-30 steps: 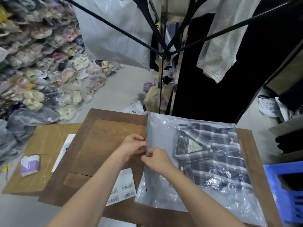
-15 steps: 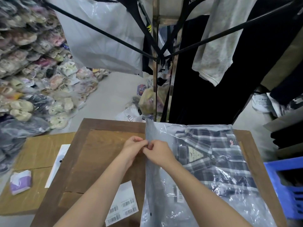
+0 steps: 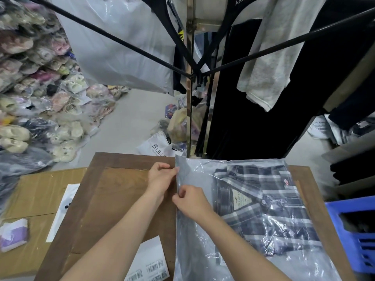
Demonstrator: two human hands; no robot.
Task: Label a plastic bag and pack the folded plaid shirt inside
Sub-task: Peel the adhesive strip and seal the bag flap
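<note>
A clear plastic bag (image 3: 249, 220) lay flat on the right half of a brown wooden counter (image 3: 113, 199). Inside it sat the folded plaid shirt (image 3: 263, 207), dark blue and white, collar and neck label facing up, filling the bag's right portion. Both bare hands worked the bag's left edge. The left hand (image 3: 160, 177) pinched that edge near the far corner, its grip closed on the plastic between thumb and fingertips. The right hand (image 3: 190, 201) sat just below it, grip likewise pinched shut on the same edge. A white sheet of barcode labels (image 3: 150, 264) lay on the counter near the forearms, touching the bag's left side. Left of the counter lay flattened cardboard (image 3: 34, 201) carrying a white paper sheet (image 3: 63, 209) and a small purple and white packet (image 3: 13, 234). A blue plastic crate (image 3: 357, 234) stood at the right.
</note>
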